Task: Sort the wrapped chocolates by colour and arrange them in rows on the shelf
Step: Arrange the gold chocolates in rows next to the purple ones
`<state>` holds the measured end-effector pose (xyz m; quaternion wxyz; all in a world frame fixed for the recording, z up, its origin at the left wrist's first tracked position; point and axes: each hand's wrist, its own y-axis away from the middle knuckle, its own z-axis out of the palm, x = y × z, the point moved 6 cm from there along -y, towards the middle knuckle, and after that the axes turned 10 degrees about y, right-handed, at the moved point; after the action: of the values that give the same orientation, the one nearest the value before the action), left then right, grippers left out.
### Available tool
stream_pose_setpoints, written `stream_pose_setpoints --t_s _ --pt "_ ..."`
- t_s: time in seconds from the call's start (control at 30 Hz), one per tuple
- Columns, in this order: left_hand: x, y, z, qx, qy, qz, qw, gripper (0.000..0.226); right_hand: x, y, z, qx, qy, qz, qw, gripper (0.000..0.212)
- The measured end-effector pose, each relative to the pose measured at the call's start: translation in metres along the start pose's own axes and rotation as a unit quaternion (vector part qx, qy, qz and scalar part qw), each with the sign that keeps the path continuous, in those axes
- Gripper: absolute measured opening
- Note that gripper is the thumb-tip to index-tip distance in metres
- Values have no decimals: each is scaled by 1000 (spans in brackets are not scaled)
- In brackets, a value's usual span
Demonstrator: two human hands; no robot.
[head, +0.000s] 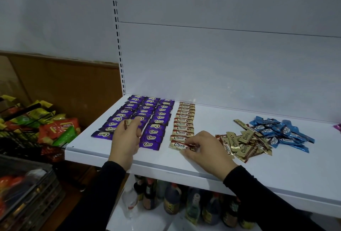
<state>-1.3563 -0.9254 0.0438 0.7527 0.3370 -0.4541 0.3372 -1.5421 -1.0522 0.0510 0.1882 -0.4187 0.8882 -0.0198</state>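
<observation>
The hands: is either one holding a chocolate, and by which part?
The left hand pinches a gold chocolate by its lower end. The right hand pinches the nearest chocolate of the gold row at its right end.

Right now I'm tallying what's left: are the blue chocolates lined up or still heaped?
Heaped. The blue chocolates lie crisscrossed in a loose pile on the shelf, overlapping at mixed angles, unlike the purple rows.

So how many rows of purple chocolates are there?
3 rows of purple chocolates: left, middle, partly hidden behind the left hand, and right, side by side at the shelf's left end.
</observation>
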Motion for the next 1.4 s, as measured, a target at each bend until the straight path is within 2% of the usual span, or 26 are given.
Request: stream_pose_setpoints --t_s 0.2,0.3,0.43,0.77,0.93,0.97,1.07,1.13,1.2,1.3,1.4 --pt "2 6 4 -32 31 -12 999 22 1 -4 4 5 -16 -5 1000 38" --pt "5 6 5 -40 26 -11 999 23 -3 4 6 16 4 -54 998 37" --pt "5 7 8 -47 7 -21 999 25 -14 16 15 -29 71 -145 986 59" --pt "1 8 15 -77 0 -76 994 23 -12 15 19 -56 100 -145 983 87" --pt "-1 19 23 -102 24 -106 989 21 -11 17 16 -39 76 -137 987 79" --pt "0 22 25 -115 31 -105 987 23 -11 17 13 -14 63 -134 989 71" --pt "0 28 34 -155 61 -98 981 31 -15 19 -8 126 -39 -122 984 40" --pt "-2 35 43 -179 79 -102 975 33 -22 20 -23 164 -120 -89 975 19" --pt "-5 43 54 -209 97 -110 967 43 -30 18 -28 128 -233 -49 963 5" --pt "-9 55 68 -248 114 -116 955 63 -36 14 -23 56 -348 -5 936 8" --pt "-12 59 72 -250 107 -108 956 55 -35 14 -20 20 -407 25 913 13"
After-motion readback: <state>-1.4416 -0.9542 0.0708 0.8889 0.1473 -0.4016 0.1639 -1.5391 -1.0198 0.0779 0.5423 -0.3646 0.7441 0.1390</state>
